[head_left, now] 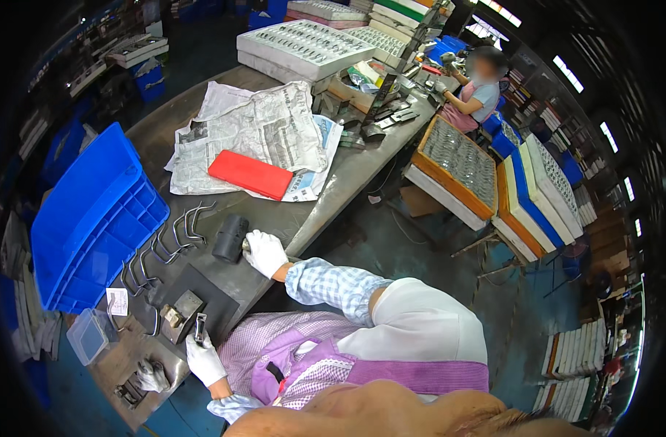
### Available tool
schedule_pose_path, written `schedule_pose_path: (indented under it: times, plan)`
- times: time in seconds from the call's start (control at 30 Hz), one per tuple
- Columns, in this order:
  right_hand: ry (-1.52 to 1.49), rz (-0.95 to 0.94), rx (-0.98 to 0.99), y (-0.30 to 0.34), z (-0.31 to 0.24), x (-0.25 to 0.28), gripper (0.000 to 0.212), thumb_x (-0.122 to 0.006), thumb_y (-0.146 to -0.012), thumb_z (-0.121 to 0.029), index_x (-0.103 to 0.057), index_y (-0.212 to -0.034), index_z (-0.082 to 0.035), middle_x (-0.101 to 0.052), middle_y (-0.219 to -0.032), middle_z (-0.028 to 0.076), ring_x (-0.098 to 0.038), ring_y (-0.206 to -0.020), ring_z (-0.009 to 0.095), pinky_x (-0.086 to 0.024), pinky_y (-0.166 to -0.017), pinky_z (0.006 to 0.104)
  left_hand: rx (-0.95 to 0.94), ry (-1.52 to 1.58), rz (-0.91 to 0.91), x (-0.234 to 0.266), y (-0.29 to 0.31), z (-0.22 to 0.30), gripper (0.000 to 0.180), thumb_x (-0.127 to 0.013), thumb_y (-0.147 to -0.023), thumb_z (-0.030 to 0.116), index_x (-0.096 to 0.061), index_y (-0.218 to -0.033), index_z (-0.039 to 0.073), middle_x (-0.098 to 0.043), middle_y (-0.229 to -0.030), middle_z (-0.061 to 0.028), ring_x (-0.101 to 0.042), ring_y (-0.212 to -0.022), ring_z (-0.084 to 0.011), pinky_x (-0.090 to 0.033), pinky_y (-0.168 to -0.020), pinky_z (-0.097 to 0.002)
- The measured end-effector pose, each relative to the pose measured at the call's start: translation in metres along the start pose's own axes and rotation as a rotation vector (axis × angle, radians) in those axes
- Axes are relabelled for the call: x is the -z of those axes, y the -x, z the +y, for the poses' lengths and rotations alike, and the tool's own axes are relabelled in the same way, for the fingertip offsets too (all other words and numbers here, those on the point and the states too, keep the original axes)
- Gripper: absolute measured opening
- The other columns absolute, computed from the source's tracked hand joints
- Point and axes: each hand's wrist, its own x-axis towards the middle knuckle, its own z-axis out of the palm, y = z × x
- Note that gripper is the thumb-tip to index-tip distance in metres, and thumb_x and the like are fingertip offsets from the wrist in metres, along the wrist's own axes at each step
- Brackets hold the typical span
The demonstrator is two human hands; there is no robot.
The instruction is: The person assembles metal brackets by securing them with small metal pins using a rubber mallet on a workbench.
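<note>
Metal piece [200,325] pinched in my left hand [204,362], my right hand [266,255] beside a black cylinder [230,238], its grip unclear

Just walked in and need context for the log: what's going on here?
At a metal bench, the person's white-gloved left hand holds a small metal piece near a metal block. The white-gloved right hand is at one end of a black cylinder; its grip is unclear. A red case lies on newspaper, and a blue bin stands at the left.
</note>
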Motion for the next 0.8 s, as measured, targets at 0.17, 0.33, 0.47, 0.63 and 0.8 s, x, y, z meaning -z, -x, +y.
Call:
schedule_pose_path:
  times: [0.17, 0.33, 0.47, 0.63, 0.8]
  plan:
    - [0.033, 0.092, 0.041, 0.000, 0.000, -0.001, 0.042, -0.077, -0.083, -0.034, -0.056, -0.107, -0.006, -0.060, -0.099, 0.015, -0.065, -0.087, 0.033, -0.052, -0.076, 0.0461, -0.011, -0.027, -0.073, 0.007, 0.002, 0.003, 0.037, -0.073, -0.093, 0.023, -0.062, -0.120, 0.000, -0.070, -0.105, -0.0233, -0.067, -0.096, -0.0433, -0.052, -0.082, -0.0517]
    - [0.099, 0.101, 0.037, 0.008, -0.012, -0.003, 0.040, -0.077, -0.083, -0.034, -0.058, -0.104, -0.007, -0.061, -0.095, 0.014, -0.067, -0.085, 0.031, -0.054, -0.075, 0.0440, 0.050, -0.035, -0.083, 0.010, 0.002, -0.004, 0.038, -0.071, -0.096, 0.029, -0.064, -0.120, 0.000, -0.071, -0.102, -0.0241, -0.068, -0.091, -0.0448, -0.052, -0.079, -0.0540]
    - [0.071, 0.075, 0.005, 0.003, -0.001, -0.002, 0.037, -0.076, -0.083, -0.033, -0.059, -0.103, -0.006, -0.061, -0.095, 0.013, -0.067, -0.083, 0.030, -0.054, -0.074, 0.0438, 0.025, 0.060, -0.013, 0.011, -0.012, 0.027, 0.027, -0.073, -0.095, 0.025, -0.064, -0.091, 0.000, -0.067, -0.078, -0.0242, -0.066, -0.073, -0.0449, -0.049, -0.067, -0.0543]
    - [-0.007, 0.041, -0.007, -0.004, 0.002, -0.007, 0.036, -0.076, -0.084, -0.031, -0.060, -0.104, -0.006, -0.062, -0.096, 0.015, -0.069, -0.086, 0.032, -0.055, -0.076, 0.0456, -0.171, 0.065, 0.028, -0.007, -0.031, 0.041, 0.021, -0.075, -0.089, 0.014, -0.061, -0.084, 0.000, -0.064, -0.074, -0.0227, -0.063, -0.068, -0.0424, -0.048, -0.063, -0.0522]
    - [-0.809, -0.565, -0.400, -0.026, 0.019, -0.005, 0.035, -0.079, -0.086, -0.032, -0.064, -0.105, -0.008, -0.071, -0.092, 0.016, -0.074, -0.074, 0.029, -0.059, -0.059, 0.0446, -0.347, 0.030, -0.060, -0.033, -0.043, 0.052, 0.016, -0.076, -0.082, 0.008, -0.062, -0.085, 0.004, -0.062, -0.075, -0.0183, -0.061, -0.067, -0.0408, -0.048, -0.064, -0.0519]
